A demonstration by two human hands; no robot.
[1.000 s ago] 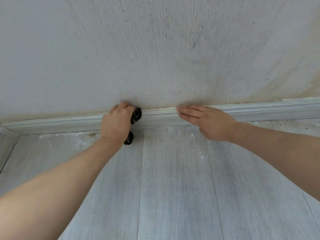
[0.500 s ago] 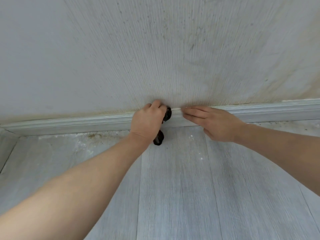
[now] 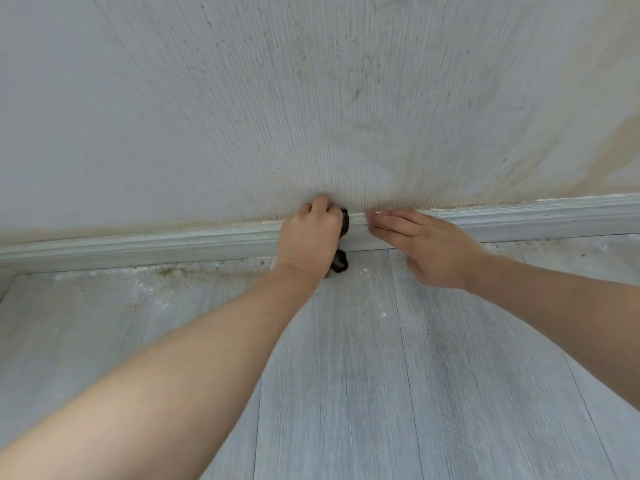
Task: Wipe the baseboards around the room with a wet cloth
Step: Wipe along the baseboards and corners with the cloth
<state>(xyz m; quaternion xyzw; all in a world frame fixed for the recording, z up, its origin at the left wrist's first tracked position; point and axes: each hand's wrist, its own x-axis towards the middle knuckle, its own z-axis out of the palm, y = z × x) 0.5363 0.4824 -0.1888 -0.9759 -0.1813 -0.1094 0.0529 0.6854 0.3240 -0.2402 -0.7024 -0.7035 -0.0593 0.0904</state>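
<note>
We look down at a pale grey baseboard (image 3: 173,242) with moulded ridges, running along the foot of the wall from left to right. A dark cloth (image 3: 341,263) is bunched small against it near the middle; only two bits show, one at the baseboard's top edge and one hanging at floor level. Our left hand (image 3: 308,237) curls round the cloth and presses it to the baseboard. Our right hand (image 3: 424,249) lies just beside it, fingers (image 3: 388,221) straight and together, flat on the baseboard's top edge, holding nothing.

The wall (image 3: 311,98) is off-white with fine vertical ribbing, dotted with dark specks and stained yellowish toward the right. The floor (image 3: 346,375) is grey wood-look planks. Brownish grit (image 3: 169,271) and white flecks lie along the floor beside the baseboard, left of the hands. At far left the baseboard meets a corner (image 3: 7,271). Both bare forearms reach in from below, covering part of the floor.
</note>
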